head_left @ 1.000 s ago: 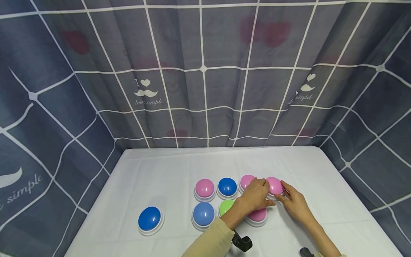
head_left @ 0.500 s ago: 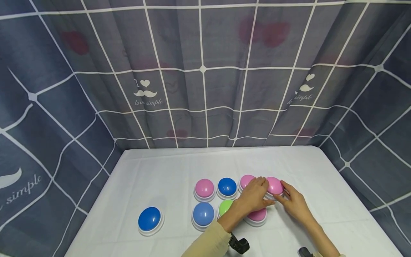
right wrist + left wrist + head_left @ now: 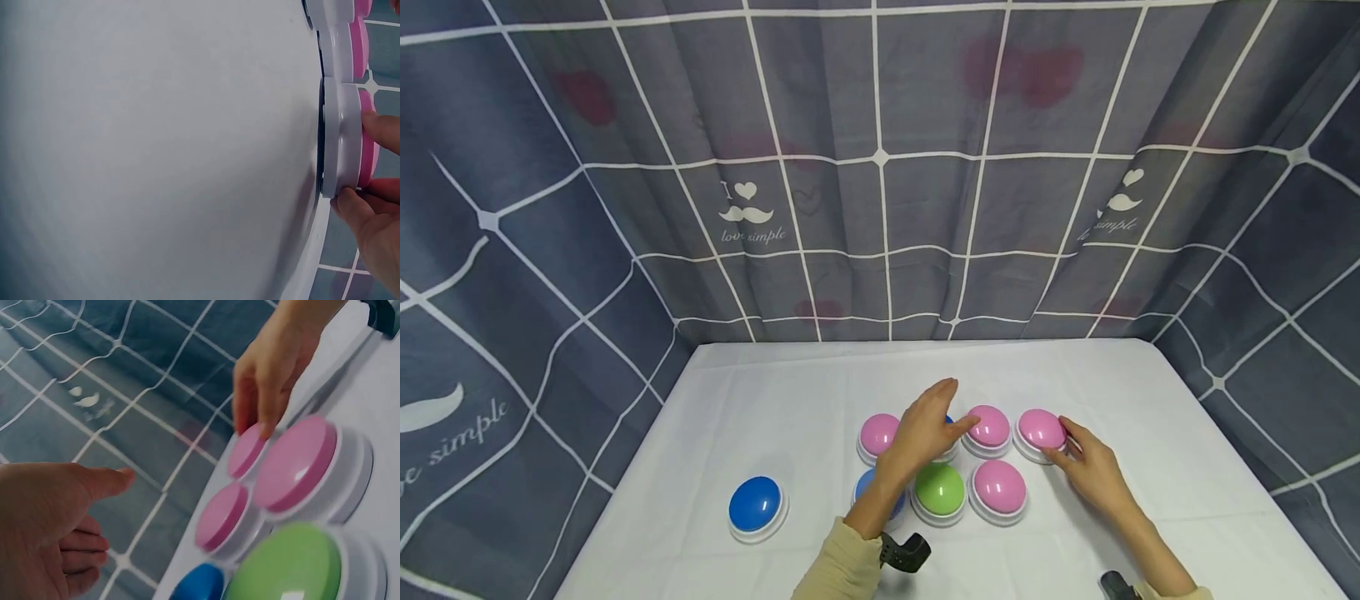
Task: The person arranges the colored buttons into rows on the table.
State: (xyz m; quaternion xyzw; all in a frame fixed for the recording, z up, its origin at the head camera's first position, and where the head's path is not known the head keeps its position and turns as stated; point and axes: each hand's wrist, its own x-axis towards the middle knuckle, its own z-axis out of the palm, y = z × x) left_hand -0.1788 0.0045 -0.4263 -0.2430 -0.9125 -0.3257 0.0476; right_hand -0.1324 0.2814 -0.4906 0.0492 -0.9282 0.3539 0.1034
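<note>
Round push buttons with coloured domes and white bases stand in two rows on the white table. At the right end of the back row, my right hand [image 3: 1093,471] holds the edge of a pink push button [image 3: 1041,429], thumb and fingers on its side. My left hand [image 3: 917,429] hovers over the back row with its fingers extended, holding nothing. Beneath it a blue push button [image 3: 950,419] is mostly hidden. Another pink push button [image 3: 988,426] stands beside its thumb tip. In front are a green push button [image 3: 939,489] and a pink one [image 3: 297,465].
A lone dark blue push button [image 3: 754,504] stands apart on the left of the table [image 3: 805,383]. A lighter blue push button [image 3: 863,483] is partly covered by my left forearm. A pink button [image 3: 877,433] ends the back row. Grey checked curtains [image 3: 925,208] enclose the table.
My left hand has left the right-hand pink push buttons and moved left and up, uncovering the green and front pink ones. My right hand stays at the rightmost pink button.
</note>
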